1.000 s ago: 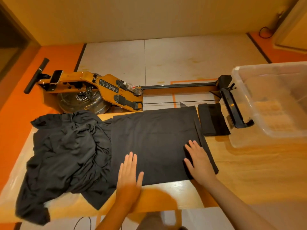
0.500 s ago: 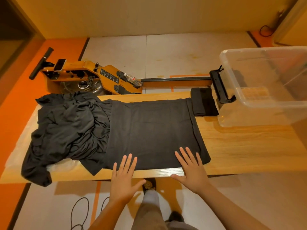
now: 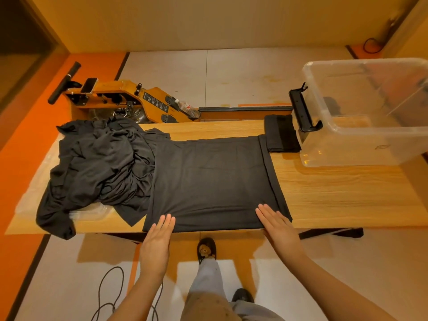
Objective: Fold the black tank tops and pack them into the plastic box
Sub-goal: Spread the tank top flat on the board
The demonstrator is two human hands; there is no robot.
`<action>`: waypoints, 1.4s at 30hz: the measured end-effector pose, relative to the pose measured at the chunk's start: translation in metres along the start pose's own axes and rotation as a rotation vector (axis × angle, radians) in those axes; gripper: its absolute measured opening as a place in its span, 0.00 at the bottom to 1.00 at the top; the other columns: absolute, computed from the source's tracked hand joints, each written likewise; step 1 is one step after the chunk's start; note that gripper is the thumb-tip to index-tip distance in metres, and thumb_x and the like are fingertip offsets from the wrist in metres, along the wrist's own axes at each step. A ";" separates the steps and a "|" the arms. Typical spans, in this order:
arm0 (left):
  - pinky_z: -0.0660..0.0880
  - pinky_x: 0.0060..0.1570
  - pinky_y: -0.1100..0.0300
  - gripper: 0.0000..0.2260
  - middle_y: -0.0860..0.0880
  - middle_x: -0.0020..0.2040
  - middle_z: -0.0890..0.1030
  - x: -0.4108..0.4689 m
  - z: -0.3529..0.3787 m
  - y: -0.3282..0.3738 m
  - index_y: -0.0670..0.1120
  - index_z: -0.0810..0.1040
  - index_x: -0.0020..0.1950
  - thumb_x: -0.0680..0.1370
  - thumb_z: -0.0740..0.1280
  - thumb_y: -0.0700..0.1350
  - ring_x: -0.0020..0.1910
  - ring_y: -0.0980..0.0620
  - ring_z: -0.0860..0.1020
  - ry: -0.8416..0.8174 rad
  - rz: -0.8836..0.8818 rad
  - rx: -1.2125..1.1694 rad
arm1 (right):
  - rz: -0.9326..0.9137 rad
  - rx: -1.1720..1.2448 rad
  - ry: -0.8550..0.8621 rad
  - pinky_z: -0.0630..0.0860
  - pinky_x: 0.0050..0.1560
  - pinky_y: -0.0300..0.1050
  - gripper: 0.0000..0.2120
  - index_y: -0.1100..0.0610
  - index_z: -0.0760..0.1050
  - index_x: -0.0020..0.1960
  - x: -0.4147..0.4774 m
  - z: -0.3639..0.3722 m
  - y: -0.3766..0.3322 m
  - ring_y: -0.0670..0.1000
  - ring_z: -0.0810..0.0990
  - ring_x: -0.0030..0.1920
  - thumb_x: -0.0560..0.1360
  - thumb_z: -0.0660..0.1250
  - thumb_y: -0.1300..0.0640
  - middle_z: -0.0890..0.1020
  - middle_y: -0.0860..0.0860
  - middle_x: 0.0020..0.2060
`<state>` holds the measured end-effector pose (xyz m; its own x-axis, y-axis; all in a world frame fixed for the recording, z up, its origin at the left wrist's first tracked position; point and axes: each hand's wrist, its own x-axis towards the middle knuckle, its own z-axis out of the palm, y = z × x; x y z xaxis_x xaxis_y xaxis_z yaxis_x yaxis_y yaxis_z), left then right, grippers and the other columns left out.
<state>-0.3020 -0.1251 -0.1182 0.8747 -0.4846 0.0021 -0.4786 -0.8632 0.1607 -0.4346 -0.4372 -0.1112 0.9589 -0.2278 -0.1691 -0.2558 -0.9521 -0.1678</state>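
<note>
Tank top (image 3: 208, 181) flat on table (image 3: 335, 193), left hand (image 3: 157, 244), right hand (image 3: 278, 225) at near edge

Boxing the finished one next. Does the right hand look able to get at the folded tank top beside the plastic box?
Probably yes. The right hand rests flat on the spread tank top; the folded tank top lies uncovered by the plastic box, with only flat cloth and table between.

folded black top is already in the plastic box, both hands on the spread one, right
No: head view shows the folded top on the table beside the plastic box. Left hand and right hand do touch the spread top.
</note>
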 end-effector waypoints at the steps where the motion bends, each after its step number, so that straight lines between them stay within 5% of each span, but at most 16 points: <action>1: 0.58 0.70 0.59 0.38 0.43 0.64 0.78 -0.001 0.001 -0.002 0.41 0.78 0.65 0.57 0.71 0.19 0.62 0.45 0.78 0.003 -0.018 -0.066 | -0.002 0.013 0.018 0.70 0.60 0.53 0.42 0.59 0.75 0.66 -0.002 0.002 0.001 0.55 0.77 0.63 0.54 0.82 0.70 0.78 0.56 0.64; 3: 0.69 0.66 0.59 0.32 0.46 0.67 0.76 -0.003 -0.001 -0.007 0.44 0.76 0.67 0.67 0.69 0.22 0.66 0.45 0.75 -0.010 -0.089 -0.222 | -0.020 0.060 0.021 0.69 0.63 0.52 0.41 0.59 0.73 0.68 -0.003 0.000 0.001 0.56 0.76 0.65 0.57 0.78 0.74 0.74 0.56 0.67; 7: 0.71 0.64 0.49 0.22 0.47 0.66 0.77 -0.005 -0.013 -0.010 0.46 0.77 0.67 0.76 0.65 0.30 0.68 0.42 0.72 -0.078 -0.127 -0.259 | -0.026 0.102 -0.087 0.50 0.74 0.41 0.34 0.50 0.54 0.78 -0.002 -0.013 0.006 0.48 0.55 0.77 0.77 0.58 0.72 0.52 0.47 0.77; 15: 0.76 0.55 0.52 0.14 0.47 0.60 0.81 0.007 -0.033 -0.021 0.46 0.78 0.64 0.80 0.63 0.39 0.59 0.46 0.79 -0.080 -0.155 -0.187 | 0.194 0.244 -0.101 0.62 0.69 0.40 0.30 0.49 0.60 0.76 0.002 -0.047 0.024 0.49 0.66 0.72 0.77 0.66 0.58 0.63 0.47 0.75; 19: 0.73 0.37 0.57 0.07 0.47 0.47 0.83 0.019 -0.059 -0.020 0.47 0.78 0.56 0.82 0.61 0.42 0.44 0.47 0.80 0.005 -0.148 -0.210 | 0.193 0.264 0.048 0.75 0.47 0.41 0.14 0.51 0.73 0.66 0.005 -0.066 0.031 0.51 0.80 0.54 0.81 0.60 0.57 0.82 0.51 0.55; 21: 0.69 0.35 0.57 0.06 0.48 0.44 0.82 0.033 -0.080 -0.019 0.44 0.78 0.54 0.81 0.62 0.41 0.42 0.46 0.80 0.083 -0.129 -0.237 | 0.167 0.322 0.177 0.68 0.34 0.36 0.10 0.53 0.76 0.59 0.011 -0.085 0.034 0.49 0.81 0.42 0.80 0.61 0.57 0.83 0.50 0.43; 27: 0.62 0.28 0.63 0.07 0.53 0.35 0.74 0.085 -0.166 -0.003 0.44 0.75 0.54 0.83 0.59 0.42 0.29 0.56 0.71 0.330 -0.064 -0.372 | 0.116 0.557 0.463 0.68 0.31 0.42 0.06 0.56 0.75 0.51 0.040 -0.176 0.021 0.46 0.74 0.34 0.80 0.59 0.59 0.77 0.50 0.35; 34: 0.71 0.48 0.63 0.06 0.56 0.47 0.79 0.116 -0.259 0.011 0.47 0.79 0.52 0.81 0.63 0.41 0.47 0.60 0.76 0.475 -0.024 -0.669 | 0.030 0.842 0.698 0.61 0.29 0.36 0.15 0.50 0.69 0.34 0.049 -0.268 0.013 0.42 0.67 0.28 0.78 0.61 0.62 0.69 0.48 0.28; 42: 0.72 0.50 0.62 0.06 0.53 0.49 0.82 0.104 -0.311 -0.001 0.50 0.82 0.47 0.76 0.69 0.40 0.49 0.57 0.79 0.302 -0.105 -0.927 | -0.019 0.978 0.699 0.67 0.35 0.39 0.09 0.59 0.79 0.46 0.041 -0.298 0.012 0.45 0.75 0.37 0.80 0.63 0.56 0.79 0.52 0.36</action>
<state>-0.1867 -0.1300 0.1891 0.9540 -0.2432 0.1751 -0.2605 -0.3840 0.8858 -0.3613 -0.5186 0.1689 0.7451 -0.5652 0.3540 0.0640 -0.4678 -0.8815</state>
